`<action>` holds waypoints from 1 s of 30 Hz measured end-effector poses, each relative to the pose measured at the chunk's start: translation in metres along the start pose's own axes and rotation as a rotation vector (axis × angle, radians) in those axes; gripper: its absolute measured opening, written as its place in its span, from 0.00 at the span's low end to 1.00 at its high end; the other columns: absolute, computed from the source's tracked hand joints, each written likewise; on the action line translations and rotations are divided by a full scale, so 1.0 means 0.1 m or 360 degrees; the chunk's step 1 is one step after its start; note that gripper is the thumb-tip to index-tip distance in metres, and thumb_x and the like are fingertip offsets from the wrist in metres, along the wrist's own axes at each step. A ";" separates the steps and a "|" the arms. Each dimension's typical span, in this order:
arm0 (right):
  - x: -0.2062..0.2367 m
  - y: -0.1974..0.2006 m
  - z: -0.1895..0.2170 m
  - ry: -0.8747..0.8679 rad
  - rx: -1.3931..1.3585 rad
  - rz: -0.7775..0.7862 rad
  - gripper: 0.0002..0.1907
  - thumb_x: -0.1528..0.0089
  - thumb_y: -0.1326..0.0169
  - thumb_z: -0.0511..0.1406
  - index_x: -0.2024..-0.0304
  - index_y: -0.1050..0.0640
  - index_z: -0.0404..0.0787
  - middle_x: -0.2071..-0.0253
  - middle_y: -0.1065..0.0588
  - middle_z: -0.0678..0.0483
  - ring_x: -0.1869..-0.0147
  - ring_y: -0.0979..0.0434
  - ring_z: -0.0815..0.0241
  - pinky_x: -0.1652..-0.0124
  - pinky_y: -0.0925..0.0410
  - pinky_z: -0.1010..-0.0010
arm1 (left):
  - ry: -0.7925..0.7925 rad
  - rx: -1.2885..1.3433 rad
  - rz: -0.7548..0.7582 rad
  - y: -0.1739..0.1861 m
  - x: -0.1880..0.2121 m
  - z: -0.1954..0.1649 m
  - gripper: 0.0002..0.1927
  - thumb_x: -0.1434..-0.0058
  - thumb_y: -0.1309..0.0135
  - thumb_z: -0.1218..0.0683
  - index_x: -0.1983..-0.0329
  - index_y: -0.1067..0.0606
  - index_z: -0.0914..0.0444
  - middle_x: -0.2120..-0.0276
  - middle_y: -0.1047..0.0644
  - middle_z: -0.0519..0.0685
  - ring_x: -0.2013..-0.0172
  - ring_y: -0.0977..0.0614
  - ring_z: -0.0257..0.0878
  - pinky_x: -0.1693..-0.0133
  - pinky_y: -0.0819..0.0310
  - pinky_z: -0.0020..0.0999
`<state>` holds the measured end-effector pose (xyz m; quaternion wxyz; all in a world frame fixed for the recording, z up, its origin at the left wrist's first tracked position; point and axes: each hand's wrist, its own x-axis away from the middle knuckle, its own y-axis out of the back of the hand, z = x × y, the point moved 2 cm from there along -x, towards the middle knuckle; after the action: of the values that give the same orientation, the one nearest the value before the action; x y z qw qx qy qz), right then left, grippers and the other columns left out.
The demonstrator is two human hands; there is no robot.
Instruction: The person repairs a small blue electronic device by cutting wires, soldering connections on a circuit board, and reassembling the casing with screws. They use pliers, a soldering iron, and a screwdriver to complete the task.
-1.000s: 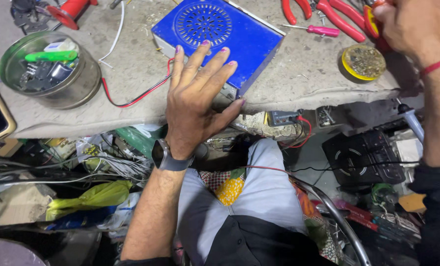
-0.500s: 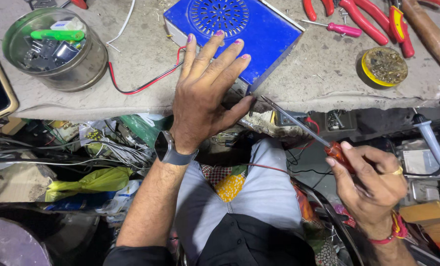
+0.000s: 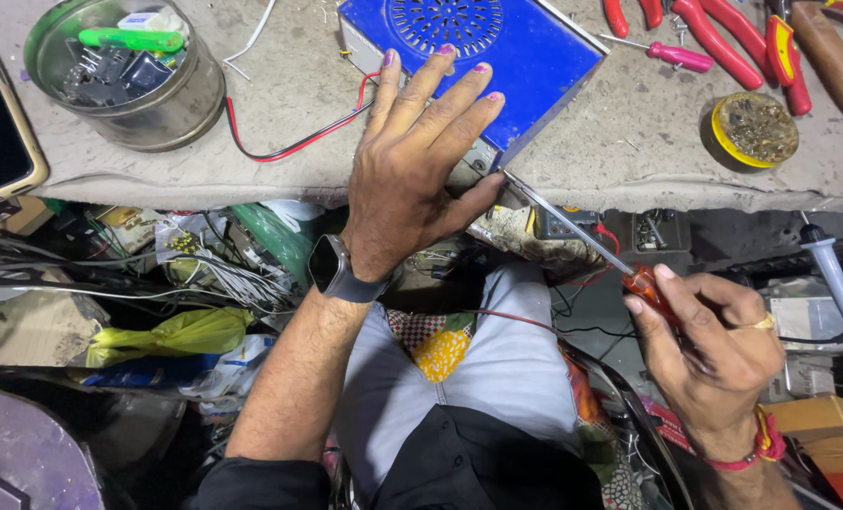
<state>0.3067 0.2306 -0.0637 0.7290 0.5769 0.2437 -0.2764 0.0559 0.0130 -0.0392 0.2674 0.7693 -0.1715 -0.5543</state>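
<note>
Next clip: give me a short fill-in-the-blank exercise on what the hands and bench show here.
1. The left hand lies flat on the ____ box.
2. The right hand holds a ____ whose tip meets the box's near corner.
3. The round tin on the bench holds a ____ marker among small parts.
4. A ____ sits on the left wrist.

Missing words: blue; screwdriver; green; watch

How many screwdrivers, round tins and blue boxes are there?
Screwdrivers: 2 (red-handled screwdriver in right hand, pink-handled screwdriver on bench)
Round tins: 2 (large silver metal tin, small yellow tin)
Blue boxes: 1 (blue grilled metal box under left hand)
Total: 5
</note>
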 end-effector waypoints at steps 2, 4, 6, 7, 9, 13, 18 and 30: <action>-0.06 0.06 0.05 -0.0042 0.0076 0.0030 0.22 0.45 0.27 0.29 0.48 0.18 0.36 0.60 0.23 0.46 0.66 0.28 0.58 0.66 0.34 0.68 | -0.0002 -0.0001 0.0005 0.00 0.00 0.00 0.31 0.39 0.31 0.48 0.35 0.27 0.61 0.33 0.29 0.53 0.29 0.34 0.57 0.27 0.53 0.68; -0.11 0.11 0.11 0.0115 0.0178 0.0019 0.21 0.41 0.27 0.30 0.45 0.18 0.37 0.58 0.24 0.48 0.64 0.26 0.58 0.65 0.34 0.70 | -0.0008 0.0003 0.0000 0.00 -0.01 0.00 0.30 0.39 0.31 0.49 0.36 0.26 0.61 0.33 0.29 0.53 0.29 0.34 0.57 0.27 0.53 0.69; -0.16 0.12 0.09 0.0015 0.0170 0.0134 0.20 0.38 0.31 0.31 0.44 0.18 0.38 0.60 0.23 0.50 0.67 0.26 0.60 0.67 0.34 0.71 | -0.0004 0.0006 0.0002 0.00 -0.01 0.00 0.30 0.39 0.31 0.49 0.36 0.26 0.62 0.33 0.28 0.54 0.29 0.34 0.57 0.27 0.54 0.69; -0.18 0.10 0.06 -0.0164 0.0114 0.0245 0.19 0.37 0.34 0.31 0.43 0.17 0.38 0.63 0.23 0.51 0.70 0.26 0.62 0.68 0.35 0.72 | -0.0004 0.0004 0.0006 0.01 -0.01 -0.01 0.30 0.39 0.31 0.49 0.36 0.26 0.62 0.33 0.28 0.54 0.29 0.34 0.57 0.27 0.54 0.69; -0.20 0.07 0.01 -0.0560 -0.0081 0.0500 0.15 0.35 0.40 0.32 0.45 0.17 0.39 0.69 0.23 0.52 0.73 0.25 0.63 0.70 0.34 0.73 | 0.0002 0.0002 0.0010 0.00 -0.01 -0.01 0.30 0.39 0.32 0.48 0.36 0.26 0.62 0.33 0.29 0.54 0.29 0.34 0.57 0.27 0.54 0.69; -0.29 0.11 0.07 -0.0548 -0.0289 0.0502 0.20 0.43 0.38 0.39 0.54 0.24 0.33 0.68 0.24 0.48 0.69 0.23 0.60 0.68 0.31 0.73 | 0.0016 -0.0023 0.0039 0.00 0.01 0.00 0.32 0.39 0.32 0.47 0.35 0.26 0.62 0.33 0.29 0.55 0.29 0.35 0.58 0.28 0.54 0.69; -0.39 0.22 0.16 -0.0343 0.0000 0.0506 0.15 0.34 0.39 0.38 0.49 0.19 0.36 0.66 0.22 0.47 0.67 0.23 0.63 0.67 0.31 0.74 | -0.0066 -0.0012 0.0026 0.01 0.06 -0.08 0.32 0.35 0.33 0.44 0.34 0.29 0.62 0.32 0.31 0.54 0.28 0.35 0.56 0.27 0.53 0.70; -0.19 0.03 -0.12 -0.1240 -0.0709 0.1013 0.11 0.32 0.48 0.40 0.60 0.22 0.37 0.70 0.24 0.55 0.67 0.27 0.69 0.69 0.30 0.75 | -0.0180 0.0263 -0.0060 0.04 0.08 -0.10 0.34 0.34 0.33 0.47 0.30 0.34 0.62 0.33 0.30 0.52 0.34 0.26 0.50 0.32 0.33 0.45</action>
<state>0.2946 0.2454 -0.0517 0.9174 0.3088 -0.1780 -0.1771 0.0677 0.0078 -0.0407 0.1825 0.7592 -0.2171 -0.5858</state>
